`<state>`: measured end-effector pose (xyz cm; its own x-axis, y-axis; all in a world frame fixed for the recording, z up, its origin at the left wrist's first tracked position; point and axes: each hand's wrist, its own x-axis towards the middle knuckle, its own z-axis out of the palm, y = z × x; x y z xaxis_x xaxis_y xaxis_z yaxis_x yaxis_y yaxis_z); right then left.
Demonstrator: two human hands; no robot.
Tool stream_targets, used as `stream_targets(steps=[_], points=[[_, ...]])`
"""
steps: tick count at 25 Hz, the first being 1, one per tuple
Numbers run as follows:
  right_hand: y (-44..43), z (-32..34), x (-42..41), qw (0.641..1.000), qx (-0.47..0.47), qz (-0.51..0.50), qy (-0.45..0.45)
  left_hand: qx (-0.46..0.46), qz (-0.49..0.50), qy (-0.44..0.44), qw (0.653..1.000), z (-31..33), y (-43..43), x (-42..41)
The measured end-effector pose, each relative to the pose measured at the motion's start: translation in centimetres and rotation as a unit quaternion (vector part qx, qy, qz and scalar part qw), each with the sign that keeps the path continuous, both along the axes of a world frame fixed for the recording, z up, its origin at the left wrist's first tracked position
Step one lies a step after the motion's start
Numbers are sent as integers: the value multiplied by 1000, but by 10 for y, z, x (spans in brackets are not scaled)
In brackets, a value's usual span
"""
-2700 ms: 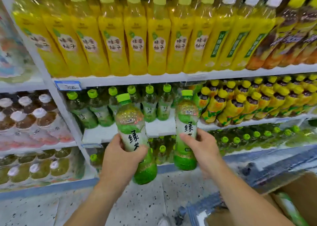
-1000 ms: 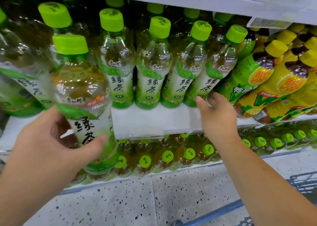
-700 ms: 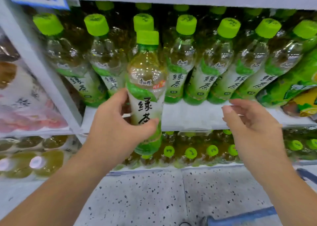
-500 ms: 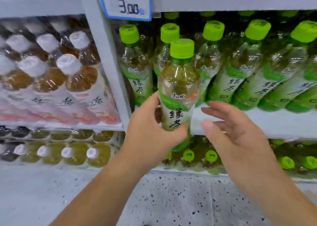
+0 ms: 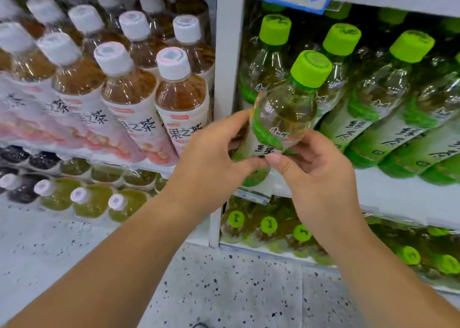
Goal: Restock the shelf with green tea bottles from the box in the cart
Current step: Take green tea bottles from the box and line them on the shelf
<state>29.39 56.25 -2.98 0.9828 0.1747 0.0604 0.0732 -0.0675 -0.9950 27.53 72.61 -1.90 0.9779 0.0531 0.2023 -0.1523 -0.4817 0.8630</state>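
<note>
Head view: both hands are on one green tea bottle (image 5: 281, 118) at the far left end of the green tea row, just beside the white shelf upright (image 5: 227, 53). Left hand (image 5: 211, 153) is wrapped round the label, fingers behind, thumb in front. Right hand (image 5: 311, 163) pinches the front lower label, fingers curled shut on it. The bottle tilts, cap toward the right, its base over the shelf lip (image 5: 398, 193). My read: set the base flat first, then straighten it, label forward, and slide it back against the stocked bottles (image 5: 373, 118). Risk: knocking their caps.
</note>
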Motion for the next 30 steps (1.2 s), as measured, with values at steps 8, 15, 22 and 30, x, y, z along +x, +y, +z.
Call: stream_targets(steps=[8, 15, 22, 30], points=[[7, 0, -2, 995, -85, 17, -58, -2, 43, 2, 999, -3, 6, -12], [8, -7, -2, 999, -43, 20, -3, 3, 66, 22, 998, -5, 3, -15], [5, -11, -6, 995, -89, 16, 38, 74, 71, 35, 994, 0, 8, -24], [2, -1, -17, 991, -125, -16, 55, 40, 98, 114, 988, 2, 6, -42]])
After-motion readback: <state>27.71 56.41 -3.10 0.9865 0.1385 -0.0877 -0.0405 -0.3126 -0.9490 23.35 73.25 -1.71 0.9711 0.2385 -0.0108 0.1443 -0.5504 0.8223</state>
